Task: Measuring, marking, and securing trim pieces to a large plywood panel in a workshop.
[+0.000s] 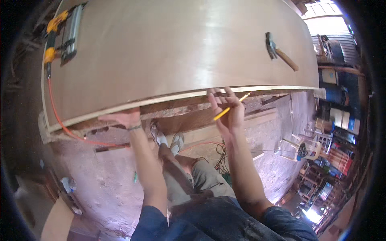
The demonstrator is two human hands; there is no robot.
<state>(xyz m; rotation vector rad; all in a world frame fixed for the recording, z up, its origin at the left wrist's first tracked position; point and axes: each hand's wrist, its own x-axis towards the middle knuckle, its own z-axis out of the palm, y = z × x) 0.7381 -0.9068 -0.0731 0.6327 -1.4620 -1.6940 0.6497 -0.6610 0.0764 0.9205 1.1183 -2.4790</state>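
A large plywood panel [169,48] with a pale wooden edge strip [161,99] fills the upper view. My left hand [123,119] is just beneath the front edge at the left, fingers stretched along it and partly hidden. My right hand [230,109] is at the middle of that edge with its upper fingers against it, holding a yellow pencil [221,114] slanted across it. A yellow-and-black nail gun [60,22] with an orange hose [60,120] lies at the panel's left end. A hammer [288,60] with a wooden handle lies at the right.
My sandalled feet [177,142] stand on the rough floor [273,168] near coiled cords [220,158] and loose boards. A plastic chair [311,149] and assorted stored items stand along the right. Boards [56,217] lean at the lower left.
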